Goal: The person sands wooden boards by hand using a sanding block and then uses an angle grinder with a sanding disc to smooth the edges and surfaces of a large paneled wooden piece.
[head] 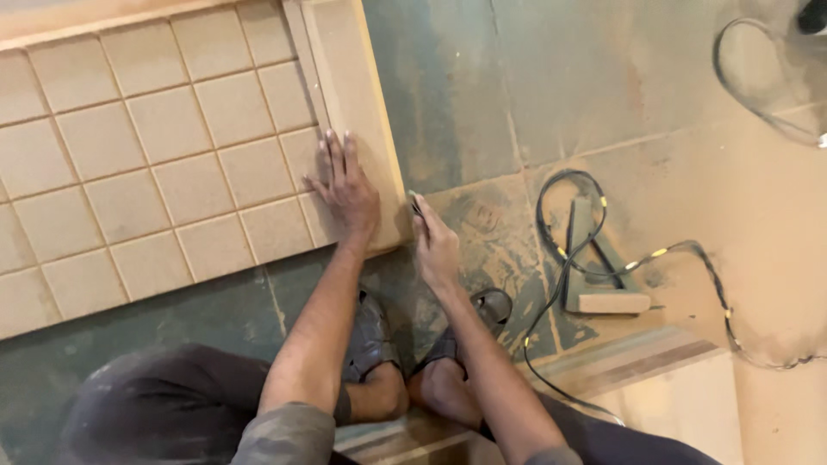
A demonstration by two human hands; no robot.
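A large tan fibreboard panel [155,164] with a routed grid of squares lies on the floor. My left hand [345,191] rests flat on its near right corner, fingers spread over the plain border strip [357,95]. My right hand [435,245] is just off the panel's right edge, closed on a small dark tool [416,205] that touches that edge; I cannot tell what kind of tool it is. Below the hands I see my knees and my two feet in dark sandals [491,306].
Sawdust covers the green floor. A black cable with yellow bands [568,258] loops to the right around a wedge-shaped wooden block [603,297]. Another thin cable [749,86] curls at the top right. A pale board [680,405] lies at the bottom right.
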